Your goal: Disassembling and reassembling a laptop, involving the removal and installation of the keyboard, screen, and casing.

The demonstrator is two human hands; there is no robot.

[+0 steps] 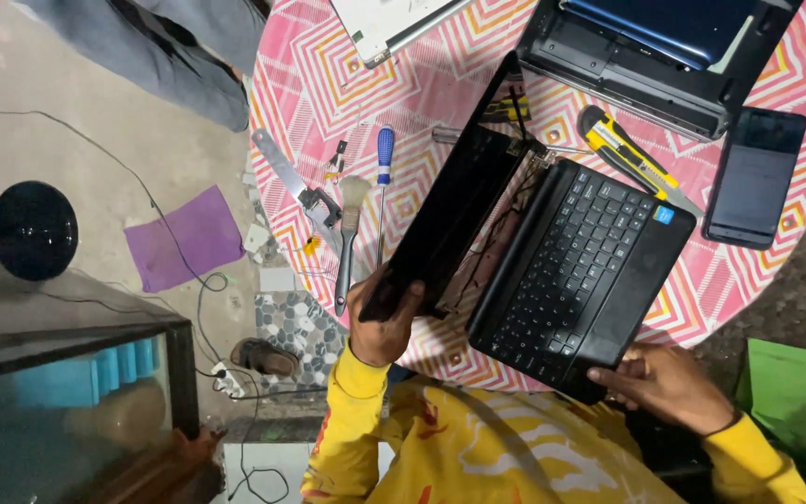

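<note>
Round worktop (440, 84) under a pink zigzag cloth carries a small black open laptop (552, 252) near its edge. Left hand (382, 322) fingers clamp the lid's corner; right hand (669, 385) fingers grip the keyboard base, which bears a small blue square sticker (663, 215). Another black laptop (664, 47) is cut off above.

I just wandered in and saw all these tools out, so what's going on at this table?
A person in yellow sleeves has a small black laptop open on a round pink-patterned table. The left hand grips the screen lid's corner and the right hand holds the keyboard base's edge. The hinge area looks pulled apart. A blue-handled screwdriver, a brush and a yellow utility knife lie nearby.
</note>
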